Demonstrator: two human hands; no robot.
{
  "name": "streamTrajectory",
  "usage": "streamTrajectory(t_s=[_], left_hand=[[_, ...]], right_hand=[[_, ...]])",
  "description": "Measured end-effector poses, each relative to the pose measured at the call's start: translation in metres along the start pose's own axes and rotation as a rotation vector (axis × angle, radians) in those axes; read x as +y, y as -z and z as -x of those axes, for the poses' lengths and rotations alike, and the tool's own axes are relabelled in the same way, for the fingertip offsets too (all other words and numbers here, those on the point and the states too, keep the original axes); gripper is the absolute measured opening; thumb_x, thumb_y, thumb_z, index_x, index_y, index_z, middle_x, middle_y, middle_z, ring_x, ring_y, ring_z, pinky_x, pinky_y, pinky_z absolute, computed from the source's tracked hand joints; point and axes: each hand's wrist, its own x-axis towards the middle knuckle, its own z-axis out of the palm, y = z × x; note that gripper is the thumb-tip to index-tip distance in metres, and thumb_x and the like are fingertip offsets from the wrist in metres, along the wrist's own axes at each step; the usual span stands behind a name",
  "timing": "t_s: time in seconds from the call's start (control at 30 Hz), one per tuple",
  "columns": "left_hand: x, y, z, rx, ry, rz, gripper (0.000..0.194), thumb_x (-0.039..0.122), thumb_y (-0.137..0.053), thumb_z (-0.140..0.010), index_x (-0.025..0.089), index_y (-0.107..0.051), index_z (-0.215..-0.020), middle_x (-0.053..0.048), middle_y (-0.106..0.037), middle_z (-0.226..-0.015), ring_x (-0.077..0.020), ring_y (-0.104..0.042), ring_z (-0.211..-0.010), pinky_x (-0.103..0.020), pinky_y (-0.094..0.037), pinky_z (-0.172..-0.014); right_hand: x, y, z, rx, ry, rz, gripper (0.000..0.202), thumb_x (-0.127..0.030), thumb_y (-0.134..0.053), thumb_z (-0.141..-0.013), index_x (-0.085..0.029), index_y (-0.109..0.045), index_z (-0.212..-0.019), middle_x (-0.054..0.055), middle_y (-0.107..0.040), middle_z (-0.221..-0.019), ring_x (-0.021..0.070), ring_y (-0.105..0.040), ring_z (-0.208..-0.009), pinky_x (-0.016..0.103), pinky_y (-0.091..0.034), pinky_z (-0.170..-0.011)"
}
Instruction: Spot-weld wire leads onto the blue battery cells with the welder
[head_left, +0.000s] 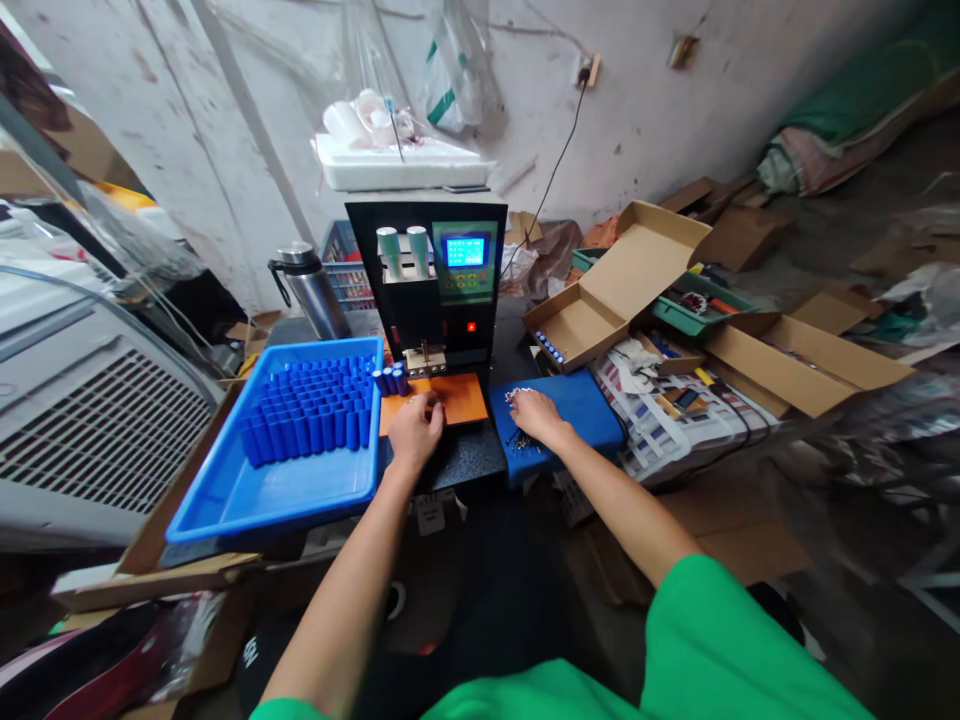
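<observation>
My left hand (418, 430) rests on the orange board (466, 398) in front of a black spot-welding machine (442, 300) with a lit blue screen. Its fingers are curled, and whatever they hold is hidden. Close by, just left of the welding tips (425, 355), several blue cylindrical battery cells (391, 380) stand upright. Over on the blue mat (581, 405), my right hand (535, 414) has its fingertips drawn together at a pile of small wired parts (523, 440); what lies between them is too small to make out.
A blue tray (300, 490) with rows of upright blue cells stands at left, a steel flask (311, 290) behind it. An open cardboard box (585, 320) holding several cells lies right of the machine. Green bins (694, 310) and more cardboard are farther right.
</observation>
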Motion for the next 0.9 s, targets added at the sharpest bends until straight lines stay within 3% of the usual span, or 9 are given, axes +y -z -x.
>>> streamTrajectory(t_s=[0.4, 0.57, 0.63, 0.73, 0.9], left_hand=[[0.003, 0.004, 0.002, 0.001, -0.001, 0.071, 0.019, 0.03, -0.055, -0.09, 0.021, -0.067, -0.102, -0.006, -0.073, -0.091, -0.024, -0.067, -0.088, -0.032, -0.044, -0.073], [0.002, 0.004, 0.002, -0.014, -0.007, 0.086, 0.019, 0.03, -0.054, -0.09, 0.022, -0.067, -0.102, -0.006, -0.073, -0.092, -0.0235, -0.067, -0.089, -0.032, -0.045, -0.074], [0.002, 0.004, 0.002, -0.019, -0.006, 0.092, 0.02, 0.03, -0.054, -0.09, 0.022, -0.067, -0.103, -0.006, -0.073, -0.093, -0.0232, -0.067, -0.089, -0.032, -0.046, -0.075], [0.002, 0.003, 0.001, -0.024, 0.011, 0.089, 0.021, 0.03, -0.055, -0.089, 0.021, -0.067, -0.103, -0.006, -0.073, -0.092, -0.0236, -0.067, -0.088, -0.032, -0.046, -0.075], [0.003, 0.006, -0.001, -0.025, 0.028, 0.111, 0.021, 0.032, -0.057, -0.088, 0.021, -0.068, -0.103, -0.005, -0.073, -0.091, -0.0219, -0.066, -0.081, -0.031, -0.045, -0.071]], right_hand=[[0.0, -0.01, -0.021, -0.056, -0.145, -0.005, 0.025, -0.018, -0.058, -0.089, -0.014, -0.071, -0.11, 0.02, -0.071, -0.111, 0.0301, -0.068, -0.107, 0.032, -0.05, -0.084], [0.011, -0.015, -0.03, -0.018, -0.161, -0.126, 0.015, -0.019, -0.065, -0.082, -0.016, -0.075, -0.092, 0.016, -0.074, -0.097, 0.0264, -0.07, -0.096, 0.027, -0.048, -0.077], [0.019, -0.017, -0.031, 0.024, -0.121, -0.262, 0.011, -0.02, -0.065, -0.08, -0.016, -0.073, -0.075, 0.012, -0.074, -0.081, 0.0247, -0.07, -0.085, 0.026, -0.046, -0.07], [0.031, -0.018, -0.033, 0.158, -0.064, -0.594, 0.021, -0.027, -0.065, -0.077, -0.017, -0.066, -0.058, 0.005, -0.066, -0.061, 0.0207, -0.065, -0.068, 0.025, -0.042, -0.062], [0.036, -0.017, -0.031, 0.356, -0.068, -1.11, 0.029, -0.044, -0.067, -0.071, -0.017, -0.063, -0.062, -0.001, -0.052, -0.049, 0.0145, -0.05, -0.051, 0.025, -0.036, -0.051]])
